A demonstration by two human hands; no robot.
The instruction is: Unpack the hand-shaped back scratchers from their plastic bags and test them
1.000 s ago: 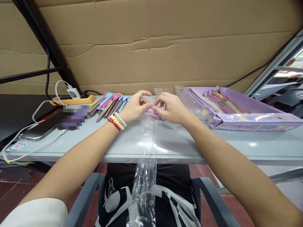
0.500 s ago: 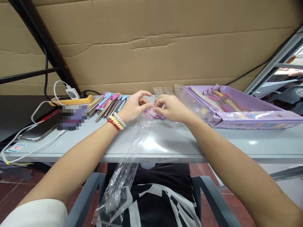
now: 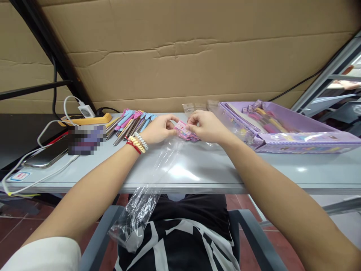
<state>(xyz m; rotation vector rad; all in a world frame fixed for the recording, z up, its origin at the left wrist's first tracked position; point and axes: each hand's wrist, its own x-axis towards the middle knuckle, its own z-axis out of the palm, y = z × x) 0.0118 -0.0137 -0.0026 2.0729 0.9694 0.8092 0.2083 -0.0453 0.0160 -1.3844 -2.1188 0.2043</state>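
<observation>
Small pink printed cards [image 3: 184, 130] lie between my two hands over the grey table. My left hand [image 3: 161, 128] pinches the left edge of the top card with thumb and forefinger. From the right, the thumb and fingertips of my right hand [image 3: 203, 126] close on the same card. More pink cards show beneath it. A long strip of clear plastic [image 3: 141, 207] runs from below my left hand over the table's front edge and hangs down to the lap.
Several pens with pink and blue tops [image 3: 131, 126] lie to the left, beyond a phone [image 3: 46, 154], cables and a yellow power strip [image 3: 84, 120]. At the right stands an open purple box [image 3: 307, 143] with packed items. Clear bags [image 3: 200, 108] lie behind my right hand.
Both hands have drawn slightly apart, so more of the pink cards shows. The lower end of the clear plastic strip has shifted left and up on the lap.
</observation>
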